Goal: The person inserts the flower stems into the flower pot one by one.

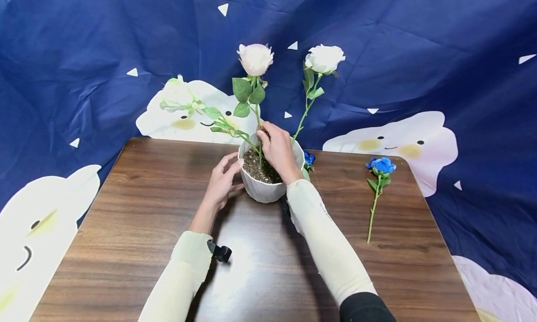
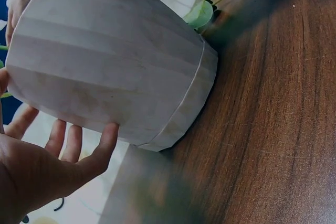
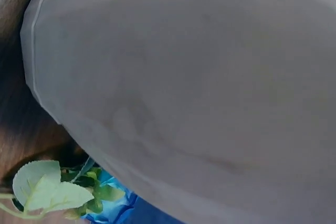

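A white ribbed flower pot (image 1: 265, 190) holds dark soil (image 1: 255, 167) and stands near the table's back edge. My right hand (image 1: 278, 147) reaches over the pot and pinches the stem of a pale pink rose (image 1: 256, 60), which stands upright in the soil. At the pot's left side, my left hand (image 1: 222, 177) has its fingers spread, fingertips against the outer wall and one at the rim. A white rose (image 1: 325, 59) rises from the pot's right side. Another white rose (image 1: 178, 92) leans out to the left. The pot wall fills most of the right wrist view, hiding the right hand there.
One blue rose (image 1: 381, 166) lies on the right of the brown wooden table (image 1: 138, 210). A second blue rose (image 1: 309, 159) lies behind the pot's right side, partly hidden. Behind the table hangs a dark blue cloth (image 1: 168, 33) printed with clouds.
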{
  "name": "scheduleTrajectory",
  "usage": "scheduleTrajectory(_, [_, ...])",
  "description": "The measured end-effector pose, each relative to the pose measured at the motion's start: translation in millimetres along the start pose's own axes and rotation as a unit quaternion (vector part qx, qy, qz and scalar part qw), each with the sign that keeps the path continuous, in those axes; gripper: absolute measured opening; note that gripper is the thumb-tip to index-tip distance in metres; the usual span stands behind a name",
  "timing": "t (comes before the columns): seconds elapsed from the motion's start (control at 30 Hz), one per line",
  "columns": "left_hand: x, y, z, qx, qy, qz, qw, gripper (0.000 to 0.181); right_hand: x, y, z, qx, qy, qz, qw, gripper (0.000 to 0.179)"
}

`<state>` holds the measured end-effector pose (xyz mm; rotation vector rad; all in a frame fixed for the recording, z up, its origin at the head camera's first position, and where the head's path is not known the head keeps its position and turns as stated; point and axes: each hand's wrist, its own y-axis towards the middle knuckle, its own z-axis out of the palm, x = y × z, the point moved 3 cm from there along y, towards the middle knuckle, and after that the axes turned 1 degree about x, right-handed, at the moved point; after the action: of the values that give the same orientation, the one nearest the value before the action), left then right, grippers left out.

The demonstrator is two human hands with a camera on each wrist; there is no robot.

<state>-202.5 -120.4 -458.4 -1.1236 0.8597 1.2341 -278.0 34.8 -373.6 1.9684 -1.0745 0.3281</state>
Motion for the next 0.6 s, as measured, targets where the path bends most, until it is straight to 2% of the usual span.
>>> scheduleTrajectory(0.23, [2.1, -2.5, 0.1, -0.004, -0.001, 0.002, 1.0000, 0.043, -4, -0.9, -1, -0.011, 0.008, 0.039, 0.9991, 0.012])
scheduleTrajectory(0.4, [1.5, -2.7, 0.4, -0.003, -0.002, 0.001, 1.0000, 0.043, -5, -2.0, -3, -0.006, 0.014, 0.064, 0.9978, 0.025])
scheduleTrajectory(0.6, [-0.2, -1.5, -0.3, -0.003, -0.001, 0.004, 1.0000, 0.043, -5, -4.7, -18, -0.052, 0.025, 0.076, 0.9955, 0.036])
